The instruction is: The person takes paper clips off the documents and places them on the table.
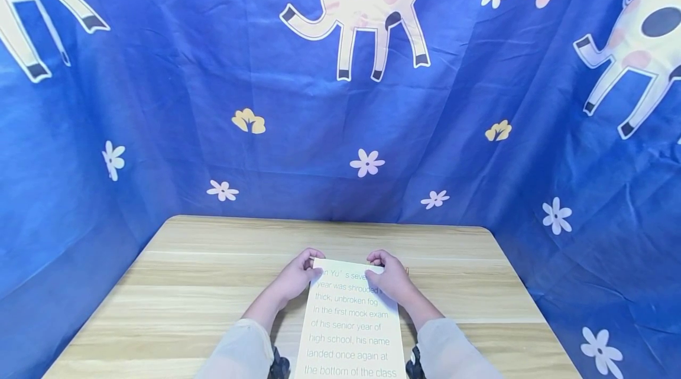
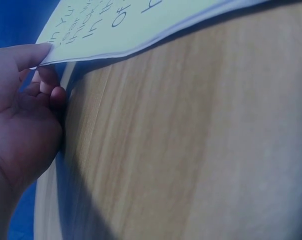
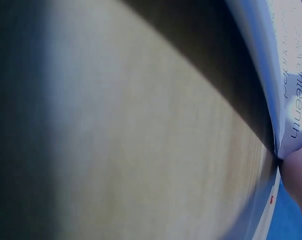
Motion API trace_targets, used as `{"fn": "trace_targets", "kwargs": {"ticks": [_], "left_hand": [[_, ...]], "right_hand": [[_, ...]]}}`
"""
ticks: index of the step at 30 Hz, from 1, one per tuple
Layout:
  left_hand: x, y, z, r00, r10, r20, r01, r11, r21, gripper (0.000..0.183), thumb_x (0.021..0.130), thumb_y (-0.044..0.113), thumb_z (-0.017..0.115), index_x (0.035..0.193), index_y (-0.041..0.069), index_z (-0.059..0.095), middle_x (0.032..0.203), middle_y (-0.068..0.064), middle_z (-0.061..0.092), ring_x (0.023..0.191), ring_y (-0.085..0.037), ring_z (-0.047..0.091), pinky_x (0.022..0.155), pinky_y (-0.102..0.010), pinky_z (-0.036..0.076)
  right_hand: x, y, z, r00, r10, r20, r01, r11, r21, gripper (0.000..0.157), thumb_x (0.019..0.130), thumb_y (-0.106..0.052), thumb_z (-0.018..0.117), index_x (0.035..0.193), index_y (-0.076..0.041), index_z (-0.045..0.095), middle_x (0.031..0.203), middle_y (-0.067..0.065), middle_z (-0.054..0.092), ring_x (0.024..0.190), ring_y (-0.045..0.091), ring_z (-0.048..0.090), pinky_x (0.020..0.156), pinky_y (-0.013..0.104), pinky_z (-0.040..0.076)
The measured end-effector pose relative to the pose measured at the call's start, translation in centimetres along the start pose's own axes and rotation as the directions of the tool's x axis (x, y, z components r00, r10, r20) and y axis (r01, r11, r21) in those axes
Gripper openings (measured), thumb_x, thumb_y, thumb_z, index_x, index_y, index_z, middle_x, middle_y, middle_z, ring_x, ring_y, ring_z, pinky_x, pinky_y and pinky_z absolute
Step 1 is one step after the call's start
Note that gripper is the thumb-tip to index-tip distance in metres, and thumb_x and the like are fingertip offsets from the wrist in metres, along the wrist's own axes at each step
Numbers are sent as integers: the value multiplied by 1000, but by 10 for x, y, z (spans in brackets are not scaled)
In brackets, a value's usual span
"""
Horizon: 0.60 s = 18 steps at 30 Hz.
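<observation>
Printed sheets of cream paper [image 1: 348, 334], with large lines of English text, stand out in front of the person in the head view. At their upper left corner, the left hand [image 1: 294, 278] pinches the paper between thumb and fingers. The right hand [image 1: 392, 282] grips the upper right corner, its thumb lying over the print. In the left wrist view the edge of the paper [image 2: 106, 37] shows more than one layer, raised off the table. Only part of the right hand [image 3: 297, 172] enters the right wrist view, beside the paper's layered edge [image 3: 271, 85].
Under the hands is a light wood-grain table [image 1: 213, 266] with rounded far corners. A blue curtain [image 1: 298, 154] printed with flowers and spotted animals surrounds it on three sides. Dark devices sit at both wrists. A small red mark [image 3: 271, 199] shows near the table edge.
</observation>
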<state>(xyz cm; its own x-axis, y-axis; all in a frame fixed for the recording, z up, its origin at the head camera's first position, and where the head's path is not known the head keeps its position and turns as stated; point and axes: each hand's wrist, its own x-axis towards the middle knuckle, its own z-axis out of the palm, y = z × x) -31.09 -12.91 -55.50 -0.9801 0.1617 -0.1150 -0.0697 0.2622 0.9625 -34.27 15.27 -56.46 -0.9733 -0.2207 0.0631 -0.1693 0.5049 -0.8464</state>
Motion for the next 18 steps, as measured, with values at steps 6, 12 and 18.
{"fn": "trace_targets", "kwargs": {"ticks": [6,12,18], "left_hand": [[0,0,0,1000,9,2,-9,1000,8,32,105,9,62,137,13,60,100,-3,58,89,-20,53,79,-33,43],[-2,0,2,999,20,-25,-20,1000,17,32,103,8,64,135,13,62,97,-3,55,87,-21,52,78,-34,42],[-1,0,1,1000,22,-14,-22,1000,22,32,104,9,64,136,12,61,99,-4,56,89,-20,54,80,-33,43]], "right_hand": [[0,0,0,1000,-7,-16,7,1000,9,30,93,-10,79,121,-8,68,107,2,68,103,16,61,104,39,51],[1,1,1,999,-7,-32,8,1000,24,31,93,-8,79,122,-6,68,104,2,68,101,15,61,104,38,51],[2,2,0,999,0,-50,3,998,60,32,93,-7,79,122,-4,68,103,1,69,99,13,62,97,27,52]]}}
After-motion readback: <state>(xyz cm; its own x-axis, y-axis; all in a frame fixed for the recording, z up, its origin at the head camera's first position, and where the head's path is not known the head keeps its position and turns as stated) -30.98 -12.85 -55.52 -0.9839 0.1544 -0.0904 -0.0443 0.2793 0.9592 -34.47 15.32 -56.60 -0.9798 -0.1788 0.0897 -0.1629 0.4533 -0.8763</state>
